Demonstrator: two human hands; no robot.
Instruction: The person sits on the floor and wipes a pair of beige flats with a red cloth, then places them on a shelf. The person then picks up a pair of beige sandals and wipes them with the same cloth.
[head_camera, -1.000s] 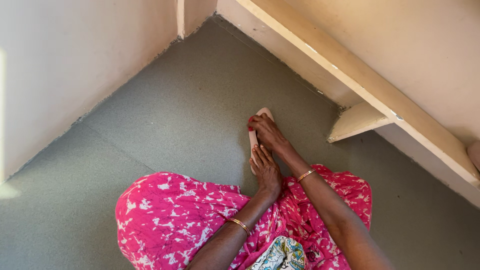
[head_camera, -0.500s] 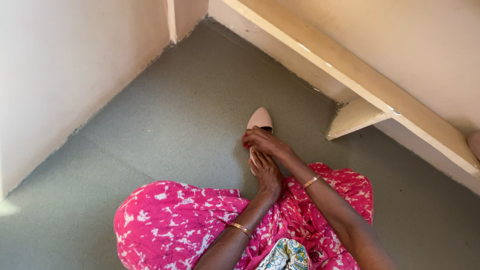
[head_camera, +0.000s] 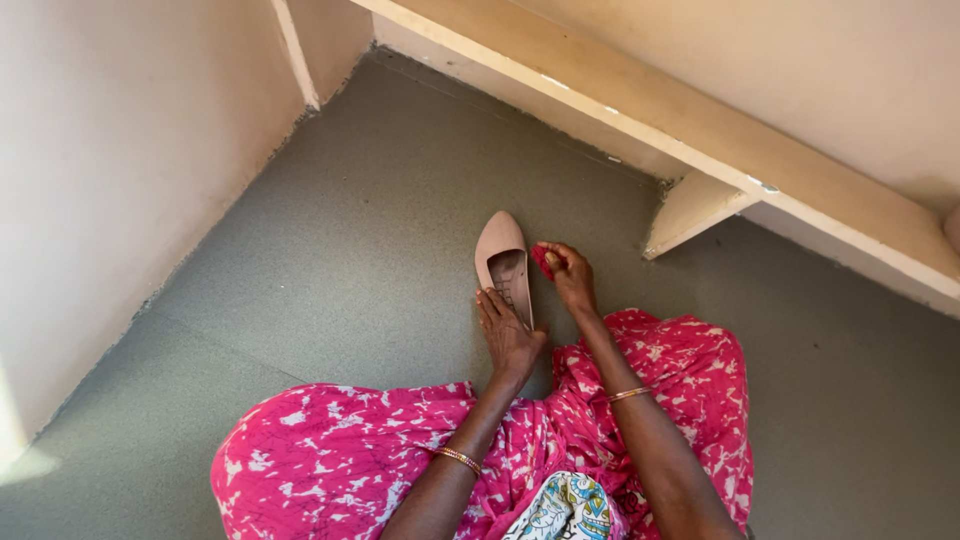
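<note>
1. Pink flat shoe (head_camera: 502, 258) lies on the grey floor (head_camera: 330, 250), toe pointing toward the far wall, roughly mid-floor, well clear of the left wall and the far corner.
2. Left hand (head_camera: 508, 335) rests on the heel end of the shoe, fingers spread flat and loose, pinning it rather than gripping it.
3. Right hand (head_camera: 570, 278) is just beside the shoe's right edge, fingers curled tight around a small red cloth (head_camera: 543, 259); a bit of something yellowish shows at the fingertips, can't tell what.
4. Cloth is at the shoe's opening rim; actual contact not clear from this view.
5. Change vs half a second ago: both hands were stacked over the shoe, only the toe showing. Now the hands are apart and the full upper plus the dark insole are exposed.
6. Change vs one second ago: shoe was almost fully hidden under the right hand; the right hand has shifted off to the right side.
7. Pink and white patterned skirt (head_camera: 340, 460) covers the knees at the near edge of the floor; a gold bangle sits on each wrist.
8. Cream wooden shelf (head_camera: 700, 125) on a bracket runs along the far-right wall, well apart from the shoe.
</note>
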